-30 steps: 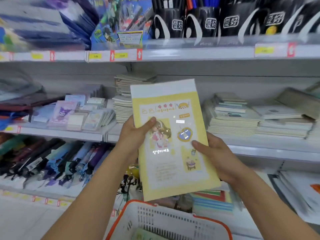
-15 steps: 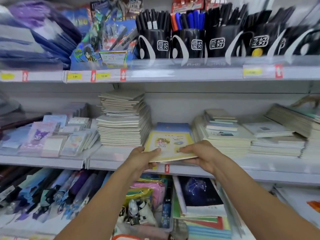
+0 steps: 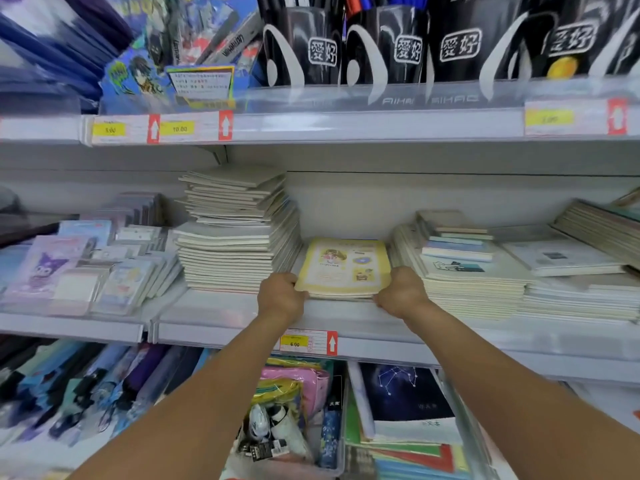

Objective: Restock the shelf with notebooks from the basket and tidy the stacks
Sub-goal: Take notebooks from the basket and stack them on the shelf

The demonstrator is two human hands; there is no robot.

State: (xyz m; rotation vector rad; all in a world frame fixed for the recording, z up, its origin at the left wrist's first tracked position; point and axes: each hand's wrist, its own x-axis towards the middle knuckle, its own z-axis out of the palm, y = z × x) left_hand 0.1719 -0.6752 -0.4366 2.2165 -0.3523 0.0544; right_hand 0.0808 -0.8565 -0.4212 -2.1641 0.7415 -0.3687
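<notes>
Down from mid-air a second ago, tilted upright over the basket then; now flat in the middle of the frame, on the middle shelf [image 3: 346,315], capping a low stack in the gap between two taller piles. Half a second ago only partway in, front edge overhanging the lip; since pushed back, near edge roughly flush with the stack beneath. Judged from that: placing step essentially finished, squaring-up under way, basket no longer in view, so no telling how many notebooks remain.

Yellow notebook [image 3: 343,266]: pale yellow cover with a cream inner panel, a small cartoon figure at upper left of the cover, a blue heart-like badge and a smaller drawing toward the right, text too small to read. Glossy, thin, soft-covered by the look of the slightly bowed front edge. Lying flat, corners close to lined up with the few copies below.

Left hand [image 3: 281,295] curled at the stack's front left corner, fingers wrapped onto the edge, gripping it. Right hand [image 3: 401,292] likewise curled at the front right corner, knuckles up, clasping the edge. Which layers each hand pinches: cannot tell.

Tall cream stack [image 3: 239,233] just left, leaning and ragged, upper copies skewed, touching or nearly touching the yellow pile. Mixed stack [image 3: 460,268] just right, smaller books heaped on top. Likely next in the tidying.
</notes>
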